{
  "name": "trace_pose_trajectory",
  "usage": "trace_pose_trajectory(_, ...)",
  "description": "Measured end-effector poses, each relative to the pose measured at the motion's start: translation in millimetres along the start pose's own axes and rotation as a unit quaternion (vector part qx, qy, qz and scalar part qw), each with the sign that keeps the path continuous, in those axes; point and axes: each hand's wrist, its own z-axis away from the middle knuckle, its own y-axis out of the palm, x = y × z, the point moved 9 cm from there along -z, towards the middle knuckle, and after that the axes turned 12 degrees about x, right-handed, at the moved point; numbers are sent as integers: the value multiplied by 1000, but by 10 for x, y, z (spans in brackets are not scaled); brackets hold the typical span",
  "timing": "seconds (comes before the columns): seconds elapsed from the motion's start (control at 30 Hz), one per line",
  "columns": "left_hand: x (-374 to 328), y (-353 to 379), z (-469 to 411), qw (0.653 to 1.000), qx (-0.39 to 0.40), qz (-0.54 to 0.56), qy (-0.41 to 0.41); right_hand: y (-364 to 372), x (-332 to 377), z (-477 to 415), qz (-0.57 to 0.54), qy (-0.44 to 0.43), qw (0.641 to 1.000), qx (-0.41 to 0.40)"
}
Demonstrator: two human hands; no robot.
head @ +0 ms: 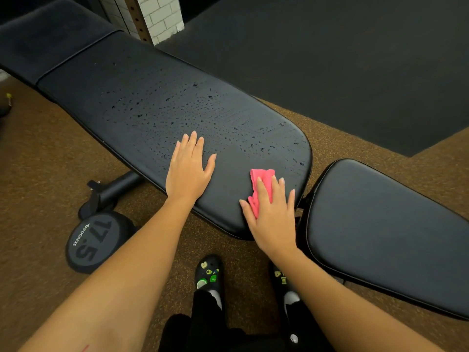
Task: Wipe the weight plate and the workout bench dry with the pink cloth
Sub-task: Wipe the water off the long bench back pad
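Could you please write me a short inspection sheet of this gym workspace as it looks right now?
Surface: long bench pad black, beaded with water droplets across its middle; the near strip looks dry.
Job's things: pink cloth bunched on the pad's near end; seat pad looks dry; no weight plate identified.
Clutter: 17.5 dumbbell on the floor beside the bench foot.
Hands: left hand flat on the pad, fingers spread; right hand pressing down on the cloth.
Cables: nothing seen.
Surroundings: brown speckled floor, black mat, white brick pillar, person's black clogs.
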Motion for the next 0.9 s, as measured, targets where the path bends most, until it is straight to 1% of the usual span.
trace_pose_trajectory(0.1,3,7,9,1000,5,2,0,-74,-153,-164,25,17,1000,6)
trace_pose_trajectory(0.2,1,2,11,1000,2,2,0,-107,-327,-325,-17,63,997,47)
trace_pose_trajectory(0.33,0,-8,8,1000,-6,6,-1,-87,-244,-205,-73,81,994,28)
trace_pose_trajectory(0.43,-6,-21,16,1000,-8,7,-2,-49,-248,-133,-51,76,996,2)
trace_pose_trajectory(0.53,-14,-14,18,1000,-3,6,1,-111,-314,-230,-21,77,997,-21)
trace_pose_trajectory(0.6,-12,-12,18,1000,-3,6,2,-150,-386,-343,-21,87,996,-25)
trace_pose_trajectory(0.73,-10,-9,24,1000,-5,8,1,-229,-556,-541,-81,102,991,-14)
trace_pose_trajectory(0.83,-11,1,19,1000,-6,7,5,-215,-571,-459,-138,125,982,-24)
trace_pose_trajectory(0.9,-4,4,15,1000,-10,11,3,-173,-565,-348,-153,142,977,-34)
